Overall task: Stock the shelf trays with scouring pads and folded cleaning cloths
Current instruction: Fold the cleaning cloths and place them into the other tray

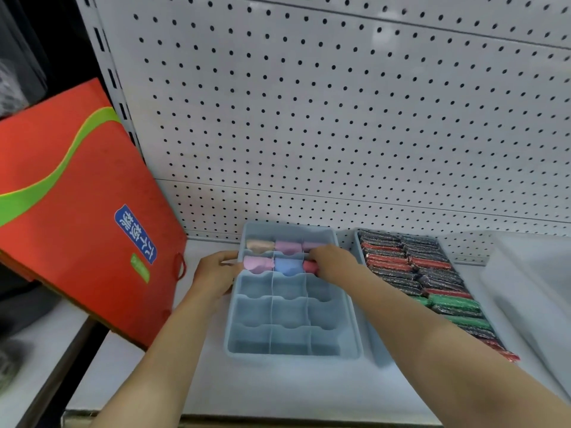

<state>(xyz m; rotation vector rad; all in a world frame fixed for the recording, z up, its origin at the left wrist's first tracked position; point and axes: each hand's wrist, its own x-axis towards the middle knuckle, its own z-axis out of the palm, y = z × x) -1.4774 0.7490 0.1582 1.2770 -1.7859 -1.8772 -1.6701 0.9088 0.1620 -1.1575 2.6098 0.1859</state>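
Head view, white shelf [278,384], pegboard backing [340,118], left grip [213,273] grasping divided tray [287,350], right grip [333,261] grasping red cloth [310,266].

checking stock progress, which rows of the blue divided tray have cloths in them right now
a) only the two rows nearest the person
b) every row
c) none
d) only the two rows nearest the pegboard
d: the blue divided tray holds folded cloths only in its two rows nearest the pegboard; the three rows nearer the person show bare compartments. The right hand sits on a red cloth in the second row.
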